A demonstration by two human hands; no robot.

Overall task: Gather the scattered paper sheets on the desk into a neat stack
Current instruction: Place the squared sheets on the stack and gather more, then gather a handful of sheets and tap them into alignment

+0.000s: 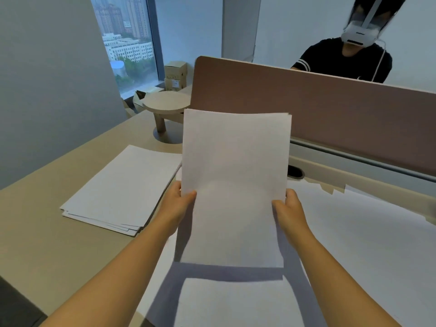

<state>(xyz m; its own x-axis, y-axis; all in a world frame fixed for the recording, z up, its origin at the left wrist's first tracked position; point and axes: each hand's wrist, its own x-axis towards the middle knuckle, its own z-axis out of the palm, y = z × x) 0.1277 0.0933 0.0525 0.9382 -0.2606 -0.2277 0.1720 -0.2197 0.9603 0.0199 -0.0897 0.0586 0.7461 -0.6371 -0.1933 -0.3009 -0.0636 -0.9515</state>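
Far left on the surface: a stack of white sheets [122, 187] lies flat on the beige surface [42, 244], edges a bit staggered at the near corner, so not perfectly squared.
Back left: a small round stand [166, 103] on a short leg sits near the window [128, 43], with cardboard boxes [175, 75] behind it.
Left arm: bare forearm comes in from the bottom left and angles up toward the middle.
Left hand [180, 200]: grips the left edge of the held sheets, thumb on the front face, the other fingers hidden behind the paper.
Held sheets [236, 185]: a bundle of white paper held upright between both hands, lifted clear of the desk, with a few sheet edges peeking out at the top right corner. It throws a shadow on the paper below.
Loose sheets [354, 244]: more white paper spread flat under and to the right of the held bundle, overlapping messily toward the far right.
Right hand [289, 207]: pinches the right edge of the bundle, thumb in front, at about the same height as the left.
Right arm: forearm runs in from the bottom right, pretty much mirroring the left.
Behind: a brown divider panel [330, 109] stands along the desk's back edge, and a person in a black shirt [342, 60] wearing a headset sits on the other side.
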